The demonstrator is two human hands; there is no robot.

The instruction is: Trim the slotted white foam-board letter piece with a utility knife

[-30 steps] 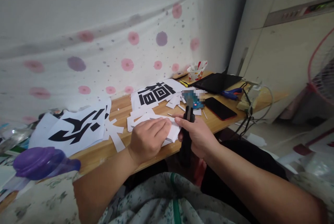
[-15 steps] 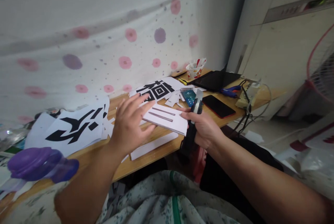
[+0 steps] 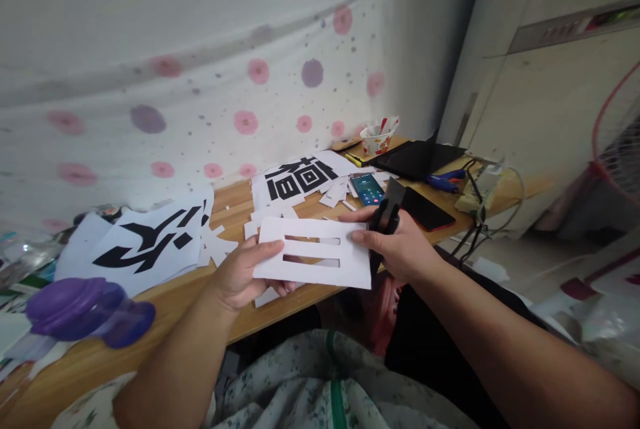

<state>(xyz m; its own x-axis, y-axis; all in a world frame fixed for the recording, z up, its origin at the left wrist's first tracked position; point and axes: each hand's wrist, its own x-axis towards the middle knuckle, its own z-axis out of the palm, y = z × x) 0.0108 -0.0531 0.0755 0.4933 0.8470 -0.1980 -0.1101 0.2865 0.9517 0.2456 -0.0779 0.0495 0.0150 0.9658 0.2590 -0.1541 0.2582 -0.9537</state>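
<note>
A white board piece (image 3: 310, 280) with two long slots cut through it is held up between my hands above the table. My left hand (image 3: 245, 273) grips its left end, thumb on top and fingers beneath. At the right end, my right hand (image 3: 407, 247) pinches the same piece between thumb and forefinger. That hand also has a black utility knife (image 3: 386, 215) in its grasp, its wide blade pointing up and away from the board. Under the piece, part of a white strip (image 3: 265, 297) shows on the table; the rest is hidden.
White sheets with large black characters lie at the left (image 3: 150, 235) and back (image 3: 305, 179). White offcuts (image 3: 335, 192), a lit phone (image 3: 367, 189), a dark phone (image 3: 427, 209), blue-handled pliers (image 3: 445, 180) and a paper cup (image 3: 377, 139) stand beyond. A purple container (image 3: 75, 309) is front left.
My left hand has come down from above the board and closed on its left end. The slotted piece is now tilted to face me, with the table showing through its slots.
</note>
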